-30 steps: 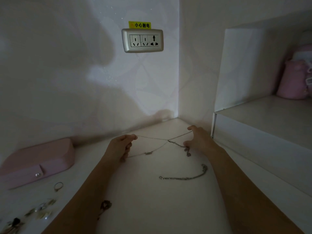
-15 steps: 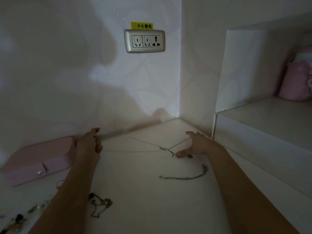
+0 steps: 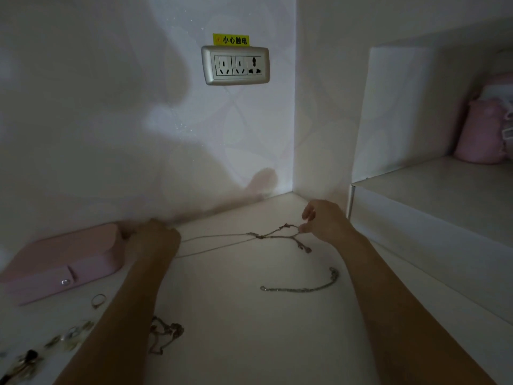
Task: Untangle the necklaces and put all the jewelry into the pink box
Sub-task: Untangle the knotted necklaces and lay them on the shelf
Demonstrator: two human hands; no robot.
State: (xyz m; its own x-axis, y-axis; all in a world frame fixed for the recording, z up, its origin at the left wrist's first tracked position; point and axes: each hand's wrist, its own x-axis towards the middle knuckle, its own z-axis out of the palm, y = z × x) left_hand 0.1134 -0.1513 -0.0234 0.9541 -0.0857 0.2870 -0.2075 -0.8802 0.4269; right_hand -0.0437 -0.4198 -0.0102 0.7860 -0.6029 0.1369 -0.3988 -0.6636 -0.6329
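While your left hand (image 3: 155, 241) grips the thin silver necklace chains (image 3: 260, 237) beside the pink box (image 3: 63, 259), your right hand (image 3: 326, 222) pinches their tangled end.

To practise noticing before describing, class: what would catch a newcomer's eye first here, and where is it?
The tangled necklaces, stretched across the middle of the white surface between the left hand and the right hand, knotted nearer the right. Next, the silver wall socket with its yellow label, high on the back wall. Then the closed pink box at the left, beside the wall.
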